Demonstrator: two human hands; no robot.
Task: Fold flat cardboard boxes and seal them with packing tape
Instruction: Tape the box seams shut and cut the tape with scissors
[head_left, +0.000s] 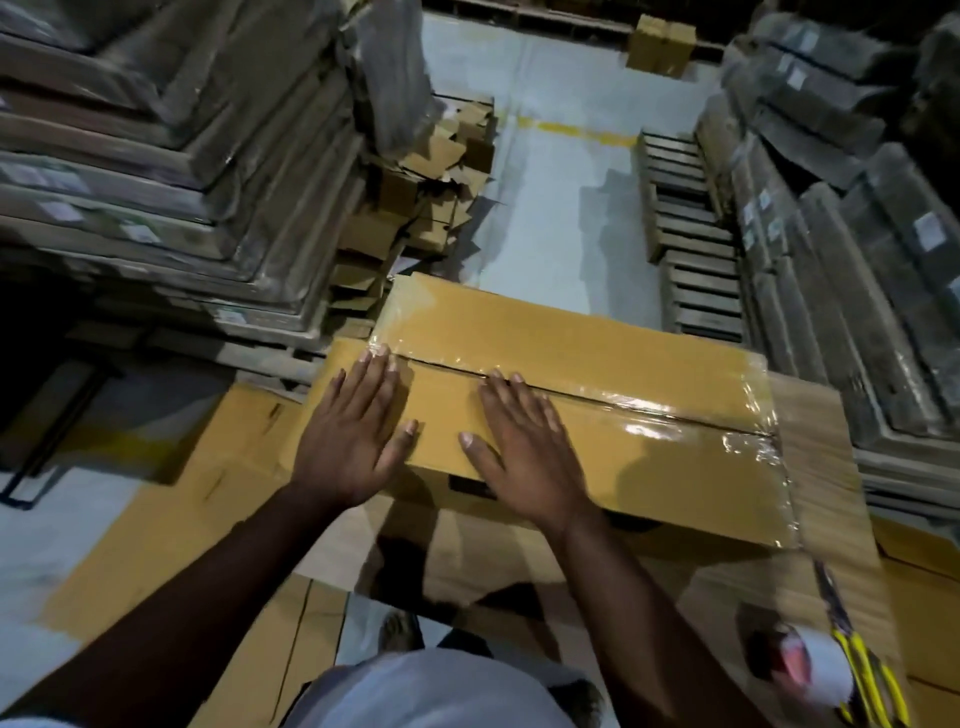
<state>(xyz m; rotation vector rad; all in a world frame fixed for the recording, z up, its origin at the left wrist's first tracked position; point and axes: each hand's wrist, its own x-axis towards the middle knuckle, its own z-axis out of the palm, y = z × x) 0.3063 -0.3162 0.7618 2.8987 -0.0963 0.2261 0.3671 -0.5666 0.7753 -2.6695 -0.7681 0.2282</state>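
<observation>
Both hands lie flat and spread on top of a closed cardboard box (571, 395), holding nothing. The left hand (353, 431) presses the lid near the box's 9 o'clock end, its fingertips reaching the taped centre seam; the right hand (519, 447) rests just beside it toward 3 o'clock, fingers straight and also touching the seam. Clear packing tape (649, 410) runs along that seam from the 9 o'clock end to the 3 o'clock end, where it wrinkles and folds down over the edge. The box sits at the centre of the view on flat cardboard sheets (156, 519) spread over the pale floor (545, 218). At 5 o'clock a roll of tape (815, 670) lies blurred beside a yellow-handled tool (862, 670) whose kind I cannot tell. Tall stacks of wrapped flat cartons (171, 156) rise at 10 o'clock, with loose cardboard scraps (431, 171) just beside them toward 12. More wrapped stacks (857, 234) stand at 2 o'clock, and a small box (660, 44) sits far off at 12 o'clock.
</observation>
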